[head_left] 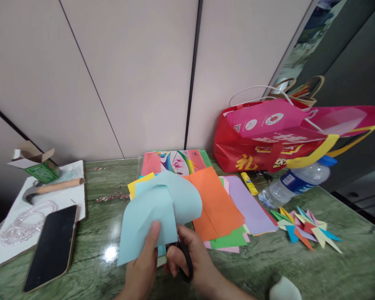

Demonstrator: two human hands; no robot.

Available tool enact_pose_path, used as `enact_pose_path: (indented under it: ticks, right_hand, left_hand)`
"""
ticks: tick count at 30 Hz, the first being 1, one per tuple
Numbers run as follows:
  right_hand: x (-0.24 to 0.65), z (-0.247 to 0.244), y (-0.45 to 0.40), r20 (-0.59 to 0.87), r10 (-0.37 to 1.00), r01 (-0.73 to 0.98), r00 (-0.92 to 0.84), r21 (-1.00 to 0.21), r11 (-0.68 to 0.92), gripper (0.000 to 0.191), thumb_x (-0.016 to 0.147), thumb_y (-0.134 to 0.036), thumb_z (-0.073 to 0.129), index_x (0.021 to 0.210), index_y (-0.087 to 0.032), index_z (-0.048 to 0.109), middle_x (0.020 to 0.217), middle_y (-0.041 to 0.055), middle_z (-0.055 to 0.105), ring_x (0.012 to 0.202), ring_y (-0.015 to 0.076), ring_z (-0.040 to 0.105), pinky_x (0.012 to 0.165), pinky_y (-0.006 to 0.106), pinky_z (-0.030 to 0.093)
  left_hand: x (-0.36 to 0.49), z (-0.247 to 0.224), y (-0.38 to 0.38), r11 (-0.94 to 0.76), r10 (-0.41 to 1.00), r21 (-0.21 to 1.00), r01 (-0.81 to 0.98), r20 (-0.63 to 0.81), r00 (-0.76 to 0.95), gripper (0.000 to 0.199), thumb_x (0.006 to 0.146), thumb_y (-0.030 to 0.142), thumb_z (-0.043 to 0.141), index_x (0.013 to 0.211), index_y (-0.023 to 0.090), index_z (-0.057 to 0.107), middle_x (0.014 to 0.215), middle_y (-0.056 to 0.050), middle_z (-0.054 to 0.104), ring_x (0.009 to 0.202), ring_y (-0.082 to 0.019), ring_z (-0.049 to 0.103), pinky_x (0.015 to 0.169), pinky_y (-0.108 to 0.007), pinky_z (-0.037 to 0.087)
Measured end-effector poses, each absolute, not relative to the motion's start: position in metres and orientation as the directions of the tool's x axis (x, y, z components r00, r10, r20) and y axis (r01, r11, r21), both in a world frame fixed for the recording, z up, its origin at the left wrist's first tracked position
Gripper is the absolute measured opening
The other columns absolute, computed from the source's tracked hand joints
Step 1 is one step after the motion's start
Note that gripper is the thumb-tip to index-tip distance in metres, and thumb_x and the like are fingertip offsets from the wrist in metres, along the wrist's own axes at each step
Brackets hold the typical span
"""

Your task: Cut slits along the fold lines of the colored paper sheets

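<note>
A light blue sheet of paper (146,212) is raised above the table, its upper part curling over to the right. My left hand (143,262) pinches its lower edge, thumb on top. My right hand (193,258) is closed around the black-handled scissors (187,266) at the sheet's lower right. The blades are mostly hidden by the paper, which is slit upward from there. Behind and beside it lie an orange sheet (214,204), green sheets (229,239) and purple sheets (248,204).
Left: a phone (51,248), beads (28,223), a hammer (53,187) and a small box (42,166). Right: a red bag (262,137), a bottle (296,183), a glue stick (249,183), folded paper shapes (309,229) and a white object (285,289). A paper pack (178,161) lies near the wall.
</note>
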State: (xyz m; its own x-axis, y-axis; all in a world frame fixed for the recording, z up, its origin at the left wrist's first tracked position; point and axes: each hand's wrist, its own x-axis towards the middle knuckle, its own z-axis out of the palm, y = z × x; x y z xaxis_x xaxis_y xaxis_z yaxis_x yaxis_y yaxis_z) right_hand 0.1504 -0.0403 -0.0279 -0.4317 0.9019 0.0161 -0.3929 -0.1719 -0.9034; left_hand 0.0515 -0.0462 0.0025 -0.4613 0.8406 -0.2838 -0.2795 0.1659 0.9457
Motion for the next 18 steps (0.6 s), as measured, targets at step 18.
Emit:
enact_pose_path:
  ticks: [18]
  right_hand:
    - [0.148, -0.032, -0.039, -0.037, 0.898, -0.38, -0.438, -0.898, -0.222, 0.037, 0.068, -0.05, 0.065, 0.073, -0.017, 0.049, 0.041, -0.0102, 0.042, 0.034, 0.0055, 0.039, 0.044, 0.021, 0.043]
  left_hand:
    - [0.052, 0.007, -0.042, 0.117, 0.825, 0.872, -0.476, -0.352, -0.441, 0.03, 0.05, 0.036, 0.079, 0.064, 0.017, 0.061, 0.048, 0.007, 0.06, 0.04, -0.011, 0.051, 0.04, -0.021, 0.046]
